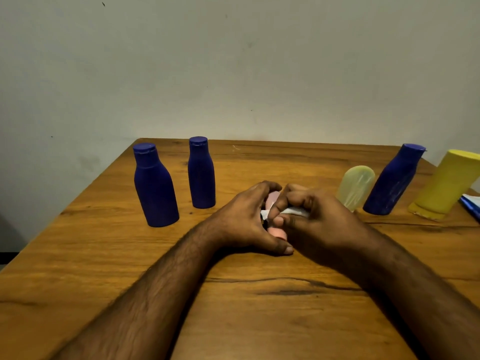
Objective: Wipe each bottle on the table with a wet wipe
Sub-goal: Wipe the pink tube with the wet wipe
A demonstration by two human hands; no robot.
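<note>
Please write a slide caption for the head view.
Left hand holds small pink bottle; right hand wipes it with white wet wipe.

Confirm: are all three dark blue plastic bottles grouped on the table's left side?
No: two dark blue plastic bottles stand left, the third stands right.

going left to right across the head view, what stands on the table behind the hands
Big blue bottle → slimmer blue bottle → pale translucent yellow bottle → leaning blue bottle → yellow bottle → blue-and-white packet at the right edge of the table.
</note>
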